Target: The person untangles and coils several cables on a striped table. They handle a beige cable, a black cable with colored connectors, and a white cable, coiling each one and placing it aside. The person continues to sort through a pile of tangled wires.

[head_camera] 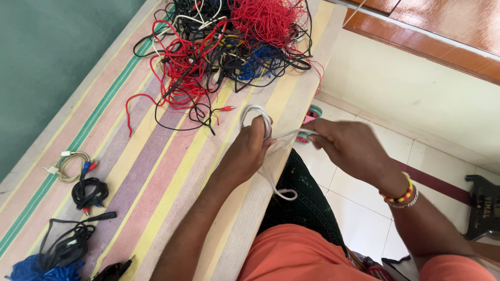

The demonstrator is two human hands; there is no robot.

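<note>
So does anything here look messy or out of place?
Yes: a big knotted heap of red, black and blue wires sprawls across the far end of the striped table, while coiled cable bundles lie tidy at the near left. Both hands hold a white cable.

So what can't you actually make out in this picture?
Head view only:
- Right hand: motion-blurred, so its grip on the white cable is unclear.
- The cable's ends: hidden inside both hands.
- Left hand: its fingers face away.
- Tangled wire pile: cut off by the top edge.
- Black cable bundle: cut off at the bottom.
</note>
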